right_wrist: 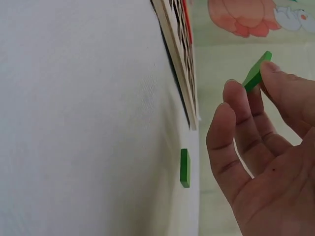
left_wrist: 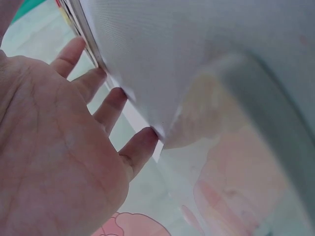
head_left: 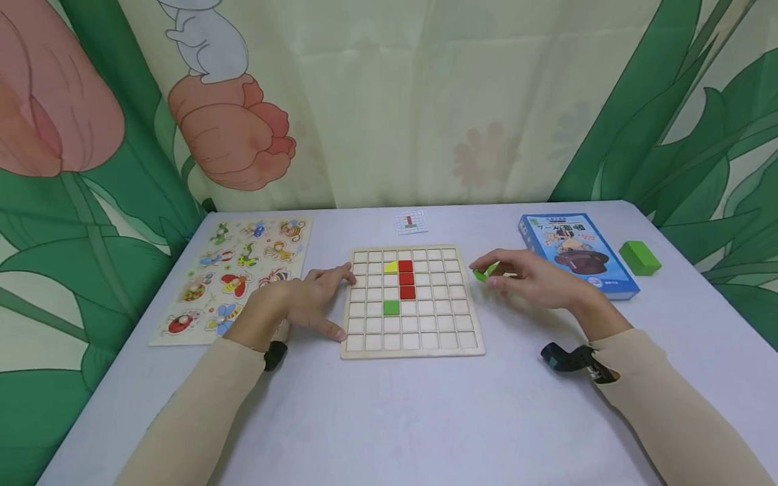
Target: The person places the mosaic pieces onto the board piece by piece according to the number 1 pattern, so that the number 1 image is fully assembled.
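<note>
A wooden grid board (head_left: 413,353) lies mid-table, bearing a column of red tiles (head_left: 406,279), a yellow tile (head_left: 391,267) beside the top red one, and a green tile (head_left: 392,308) lower down. My left hand (head_left: 313,304) rests at the board's left edge, fingers extended and spread. Right of the board, my right hand (head_left: 529,277) pinches a small green square tile (right_wrist: 257,73) between thumb and fingertips, raised off the table. A second green tile (right_wrist: 185,168) lies on the tabletop near the board's edge in the right wrist view.
A small pattern card (head_left: 411,222) lies behind the board. On the left is an insect sticker sheet (head_left: 243,270), partly under the left arm. At the right stand a blue box (head_left: 577,250) and a green block (head_left: 640,258). A printed curtain (head_left: 389,121) hangs behind.
</note>
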Demonstrator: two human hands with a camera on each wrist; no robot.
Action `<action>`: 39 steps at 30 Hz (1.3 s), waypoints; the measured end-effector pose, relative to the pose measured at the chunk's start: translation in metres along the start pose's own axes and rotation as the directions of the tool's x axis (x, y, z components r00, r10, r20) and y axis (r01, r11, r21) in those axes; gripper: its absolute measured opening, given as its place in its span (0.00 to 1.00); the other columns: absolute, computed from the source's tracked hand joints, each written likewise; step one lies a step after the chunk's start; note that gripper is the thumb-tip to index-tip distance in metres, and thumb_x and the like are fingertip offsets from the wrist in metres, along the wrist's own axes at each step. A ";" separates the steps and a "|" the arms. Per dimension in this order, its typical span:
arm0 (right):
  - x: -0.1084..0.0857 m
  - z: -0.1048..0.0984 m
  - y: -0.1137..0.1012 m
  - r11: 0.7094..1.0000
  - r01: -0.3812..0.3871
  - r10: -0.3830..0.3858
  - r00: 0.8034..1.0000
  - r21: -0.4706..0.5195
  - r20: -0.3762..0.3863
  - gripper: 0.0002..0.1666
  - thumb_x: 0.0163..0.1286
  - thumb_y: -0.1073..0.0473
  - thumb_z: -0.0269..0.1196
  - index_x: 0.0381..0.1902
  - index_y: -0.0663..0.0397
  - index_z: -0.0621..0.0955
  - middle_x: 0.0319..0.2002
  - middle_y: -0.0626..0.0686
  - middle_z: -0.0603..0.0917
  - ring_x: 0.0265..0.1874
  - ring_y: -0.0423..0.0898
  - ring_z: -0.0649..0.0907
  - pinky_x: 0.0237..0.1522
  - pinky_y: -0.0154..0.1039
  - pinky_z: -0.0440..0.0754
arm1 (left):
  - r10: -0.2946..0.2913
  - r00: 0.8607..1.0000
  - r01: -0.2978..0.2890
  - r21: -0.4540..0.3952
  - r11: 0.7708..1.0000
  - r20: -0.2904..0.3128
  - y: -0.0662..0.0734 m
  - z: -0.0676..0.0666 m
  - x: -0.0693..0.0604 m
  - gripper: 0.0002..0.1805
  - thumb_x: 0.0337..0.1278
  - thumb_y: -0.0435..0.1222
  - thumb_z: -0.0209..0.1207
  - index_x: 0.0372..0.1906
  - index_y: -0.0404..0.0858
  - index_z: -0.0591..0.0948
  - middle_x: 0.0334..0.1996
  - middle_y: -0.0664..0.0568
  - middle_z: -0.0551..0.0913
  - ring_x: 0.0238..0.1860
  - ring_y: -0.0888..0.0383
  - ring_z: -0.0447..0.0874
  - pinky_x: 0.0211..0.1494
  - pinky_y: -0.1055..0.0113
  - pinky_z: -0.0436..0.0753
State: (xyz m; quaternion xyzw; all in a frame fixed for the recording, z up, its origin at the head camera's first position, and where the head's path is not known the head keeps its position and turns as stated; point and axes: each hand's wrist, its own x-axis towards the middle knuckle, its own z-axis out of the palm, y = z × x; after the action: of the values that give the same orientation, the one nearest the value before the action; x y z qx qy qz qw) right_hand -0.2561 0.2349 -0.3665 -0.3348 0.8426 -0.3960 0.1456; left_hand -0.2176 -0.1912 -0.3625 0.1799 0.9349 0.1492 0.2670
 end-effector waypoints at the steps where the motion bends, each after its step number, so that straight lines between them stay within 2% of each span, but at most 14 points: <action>1: 0.001 -0.001 0.000 1.000 0.012 -0.012 1.000 0.026 0.001 0.21 0.76 0.64 0.62 0.65 0.60 0.77 0.54 0.60 0.82 0.45 0.57 0.83 0.42 0.39 0.83 | 0.002 1.000 -0.002 0.008 1.000 -0.004 0.000 -0.001 0.001 0.61 0.42 0.61 0.77 0.77 0.56 0.51 0.84 0.50 0.39 0.81 0.42 0.45 0.72 0.35 0.63; 5: 0.005 -0.003 -0.003 0.996 0.046 -0.045 0.999 0.082 -0.005 0.21 0.76 0.65 0.62 0.64 0.62 0.77 0.54 0.64 0.81 0.44 0.59 0.82 0.41 0.40 0.83 | 0.009 1.000 -0.009 0.020 1.000 -0.015 0.001 -0.002 0.002 0.61 0.41 0.62 0.77 0.77 0.56 0.52 0.84 0.51 0.39 0.80 0.41 0.47 0.71 0.35 0.65; 9: 0.012 -0.001 -0.007 0.993 0.049 -0.051 0.999 0.106 0.015 0.20 0.77 0.65 0.61 0.64 0.62 0.77 0.53 0.66 0.80 0.36 0.59 0.81 0.38 0.42 0.81 | -0.020 1.000 0.020 -0.011 1.000 -0.005 -0.001 -0.001 0.001 0.61 0.41 0.62 0.77 0.77 0.57 0.52 0.84 0.48 0.41 0.81 0.42 0.47 0.71 0.35 0.64; 12: 0.018 0.001 -0.012 0.993 0.053 -0.057 0.998 0.105 0.027 0.20 0.77 0.64 0.60 0.64 0.60 0.78 0.54 0.65 0.79 0.32 0.59 0.79 0.37 0.45 0.78 | -0.040 0.999 0.040 -0.030 0.999 -0.003 -0.002 0.000 -0.003 0.60 0.41 0.62 0.77 0.77 0.58 0.53 0.83 0.47 0.42 0.81 0.41 0.46 0.71 0.34 0.63; 15: 0.024 0.003 -0.018 0.994 0.066 -0.069 0.997 0.091 0.024 0.19 0.77 0.64 0.61 0.64 0.55 0.79 0.55 0.62 0.80 0.30 0.60 0.79 0.36 0.46 0.77 | -0.029 0.999 0.029 -0.028 0.999 -0.013 -0.003 -0.001 -0.004 0.59 0.42 0.62 0.77 0.76 0.57 0.53 0.84 0.49 0.40 0.81 0.41 0.46 0.70 0.33 0.64; 19: 0.030 0.004 -0.021 0.992 0.084 -0.087 0.996 0.098 0.030 0.19 0.76 0.65 0.62 0.62 0.52 0.80 0.56 0.63 0.80 0.33 0.63 0.79 0.36 0.45 0.79 | -0.010 1.000 0.009 -0.021 1.000 -0.011 -0.003 -0.001 -0.002 0.60 0.43 0.62 0.76 0.77 0.56 0.53 0.84 0.50 0.39 0.81 0.41 0.46 0.70 0.33 0.64; 24: 0.035 0.008 -0.027 0.987 0.098 -0.103 0.994 0.127 0.036 0.19 0.75 0.65 0.63 0.62 0.54 0.80 0.60 0.65 0.79 0.39 0.60 0.80 0.37 0.41 0.80 | -0.004 1.000 0.004 -0.009 1.000 -0.009 -0.001 0.001 0.000 0.61 0.41 0.62 0.77 0.77 0.56 0.53 0.84 0.49 0.39 0.80 0.41 0.48 0.71 0.34 0.64; 28: 0.039 0.014 -0.031 0.984 0.110 -0.117 0.992 0.142 0.042 0.19 0.75 0.66 0.63 0.62 0.55 0.80 0.58 0.65 0.79 0.39 0.62 0.80 0.37 0.42 0.80 | -0.007 1.000 0.007 -0.033 0.999 -0.002 0.000 0.001 0.000 0.60 0.40 0.61 0.78 0.76 0.57 0.54 0.84 0.49 0.40 0.81 0.41 0.47 0.71 0.34 0.63; 32: 0.048 0.023 -0.033 0.981 0.126 -0.136 0.989 0.150 0.060 0.19 0.75 0.66 0.62 0.62 0.60 0.80 0.60 0.66 0.79 0.41 0.61 0.81 0.39 0.41 0.81 | -0.001 1.000 0.001 -0.017 1.000 -0.008 0.000 0.001 -0.002 0.60 0.41 0.60 0.78 0.76 0.55 0.54 0.84 0.49 0.40 0.80 0.41 0.47 0.71 0.35 0.65; 39: 0.064 0.031 -0.046 0.979 0.151 -0.164 0.982 0.136 0.094 0.20 0.74 0.64 0.64 0.62 0.59 0.80 0.61 0.64 0.81 0.51 0.63 0.83 0.51 0.41 0.82 | -0.002 1.000 0.001 -0.021 1.000 -0.016 0.002 -0.002 -0.003 0.59 0.41 0.61 0.77 0.76 0.55 0.55 0.84 0.49 0.40 0.80 0.41 0.48 0.71 0.34 0.63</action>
State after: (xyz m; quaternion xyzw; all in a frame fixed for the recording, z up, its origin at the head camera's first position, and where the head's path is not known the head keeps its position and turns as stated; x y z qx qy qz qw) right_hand -0.2669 0.1528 -0.3499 -0.4108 0.7774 -0.4413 0.1790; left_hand -0.2159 -0.1911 -0.3591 0.1751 0.9355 0.1604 0.2617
